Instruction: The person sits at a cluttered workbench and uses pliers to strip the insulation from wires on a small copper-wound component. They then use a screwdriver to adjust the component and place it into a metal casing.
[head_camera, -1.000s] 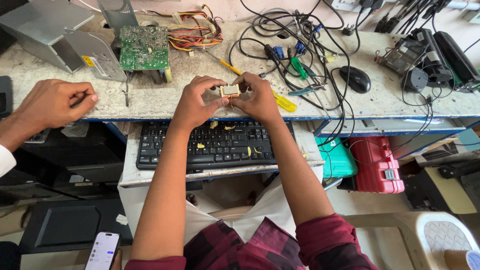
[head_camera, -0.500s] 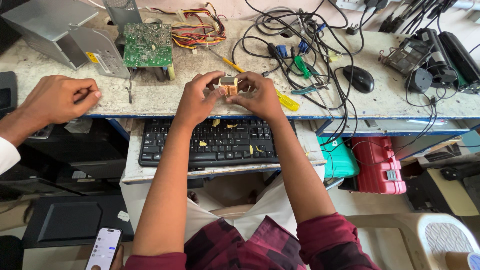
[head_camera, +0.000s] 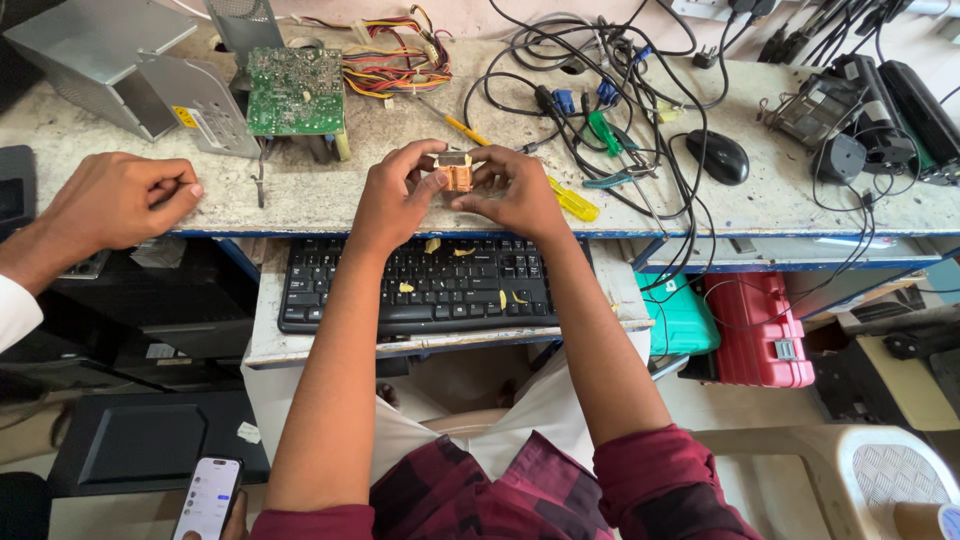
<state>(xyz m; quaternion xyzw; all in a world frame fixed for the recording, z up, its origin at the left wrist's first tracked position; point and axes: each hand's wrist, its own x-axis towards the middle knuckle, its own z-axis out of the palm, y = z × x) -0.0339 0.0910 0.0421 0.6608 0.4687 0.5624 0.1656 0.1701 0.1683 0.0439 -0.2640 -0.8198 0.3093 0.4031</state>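
Both my hands hold a small orange-and-cream transformer-like part (head_camera: 456, 172) above the front of the stone workbench (head_camera: 700, 205). My left hand (head_camera: 395, 195) pinches its left side and my right hand (head_camera: 510, 190) grips its right side. A yellow-handled screwdriver (head_camera: 570, 200) lies on the bench just behind my right hand. Below my hands is a black keyboard (head_camera: 420, 285) on a pull-out shelf, with yellow scraps scattered on its keys.
A green circuit board (head_camera: 295, 90) and grey metal power-supply casing (head_camera: 120, 60) sit at the back left. Tangled cables (head_camera: 600, 90), a black mouse (head_camera: 718, 157) and black gear lie right. Another person's fist (head_camera: 115, 200) rests on the bench at left; a phone (head_camera: 208, 497) shows below.
My hands with the small part have stayed at the bench front, fingers shifting slightly on it. The view has drifted a little; the other person's fist has stayed put.
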